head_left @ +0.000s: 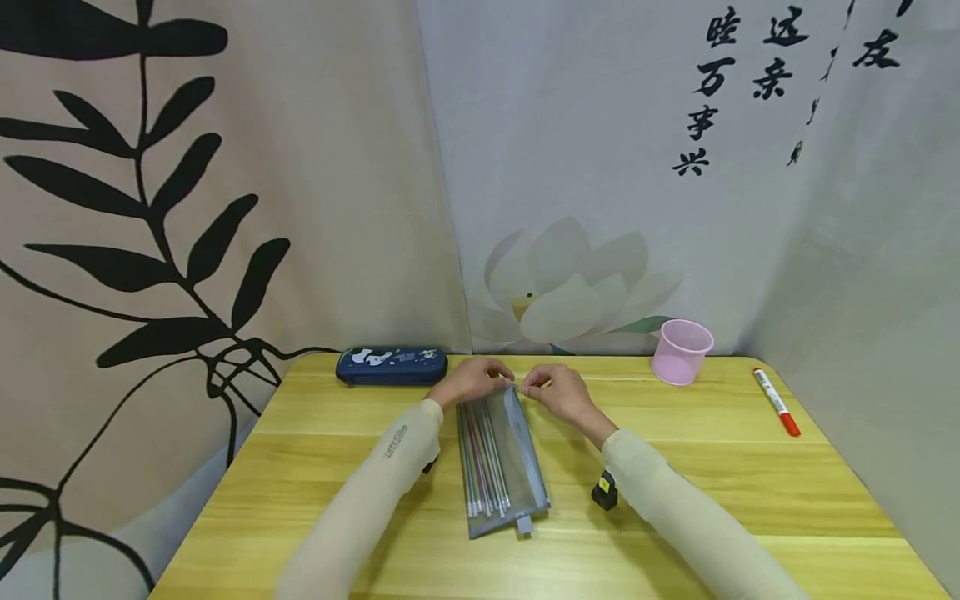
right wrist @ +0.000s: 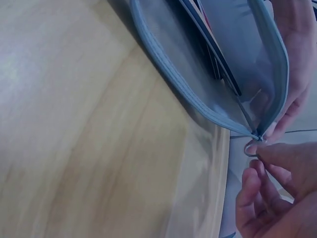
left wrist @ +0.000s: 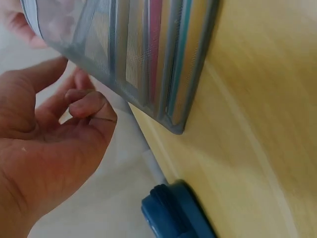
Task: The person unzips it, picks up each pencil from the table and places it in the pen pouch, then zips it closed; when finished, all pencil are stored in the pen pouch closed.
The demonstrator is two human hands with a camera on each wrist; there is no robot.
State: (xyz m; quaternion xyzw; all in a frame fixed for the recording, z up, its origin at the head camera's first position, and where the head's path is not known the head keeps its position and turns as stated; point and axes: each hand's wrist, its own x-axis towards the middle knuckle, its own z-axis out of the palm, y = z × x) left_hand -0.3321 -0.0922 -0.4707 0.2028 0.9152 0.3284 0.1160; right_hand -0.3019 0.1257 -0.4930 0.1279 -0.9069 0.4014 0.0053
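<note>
A grey see-through mesh pencil pouch [head_left: 519,479] lies lengthwise on the table, with several pencils [head_left: 483,467] inside. My left hand [head_left: 474,380] pinches its far end near the zipper corner; in the left wrist view that hand's thumb [left wrist: 49,72] meets the pouch's edge. Just across from it, my right hand [head_left: 561,393] pinches the small ring-shaped zipper pull [right wrist: 247,150] between thumb and finger. The right wrist view shows the zipper [right wrist: 171,74] gaping, its two sides meeting at the pull, and pencil ends [right wrist: 225,82] visible within.
A navy pencil case [head_left: 392,367] with a cartoon print sits at the table's back edge, left of my left hand. At the back right stands a pink cup [head_left: 681,353]. A red-capped white marker [head_left: 777,403] lies near the right edge of the wooden table [head_left: 675,533].
</note>
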